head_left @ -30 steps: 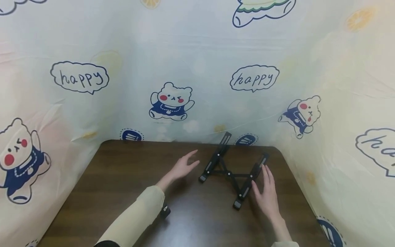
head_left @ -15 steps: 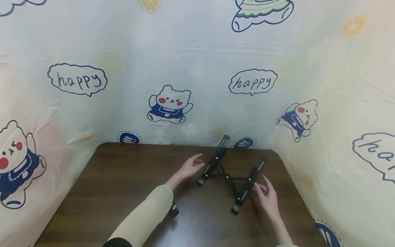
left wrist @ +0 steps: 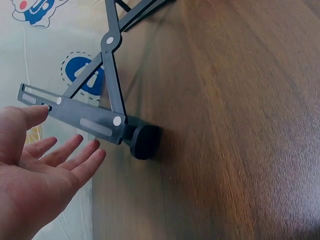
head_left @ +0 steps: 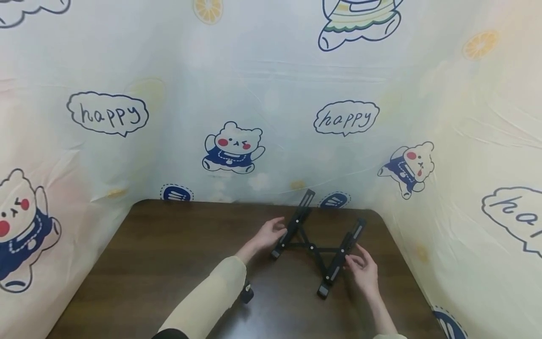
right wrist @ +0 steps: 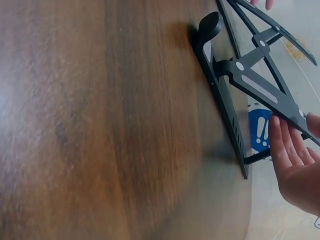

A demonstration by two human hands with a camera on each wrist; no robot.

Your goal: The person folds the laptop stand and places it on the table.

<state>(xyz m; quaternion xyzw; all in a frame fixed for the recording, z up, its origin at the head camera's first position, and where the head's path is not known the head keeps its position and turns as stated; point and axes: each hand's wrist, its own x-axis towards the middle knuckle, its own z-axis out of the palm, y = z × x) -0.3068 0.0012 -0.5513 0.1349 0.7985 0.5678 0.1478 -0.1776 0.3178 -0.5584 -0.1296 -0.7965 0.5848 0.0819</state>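
Note:
A black folding laptop stand (head_left: 312, 247) stands unfolded on the brown table, its two slotted arms sloping up toward the back. My left hand (head_left: 270, 234) is at the left arm of the stand. In the left wrist view the left thumb (left wrist: 37, 114) meets the slotted part, while the other fingers are loosely spread below, apart from it. My right hand (head_left: 365, 273) is at the right arm of the stand. From the right wrist view, that hand (right wrist: 300, 170) pinches the bar, fingers beneath and thumb on the other side.
The wooden table (head_left: 169, 263) has a back edge close behind the stand. A printed curtain (head_left: 271, 94) with bears and "happy" bubbles hangs at the back and sides. A small black device (head_left: 247, 293) shows under my left sleeve (head_left: 207, 296).
My left hand has moved right to reach the stand's left arm. My right hand has drawn its fingers in from a straight pose to the right arm. The view has tilted slightly up.

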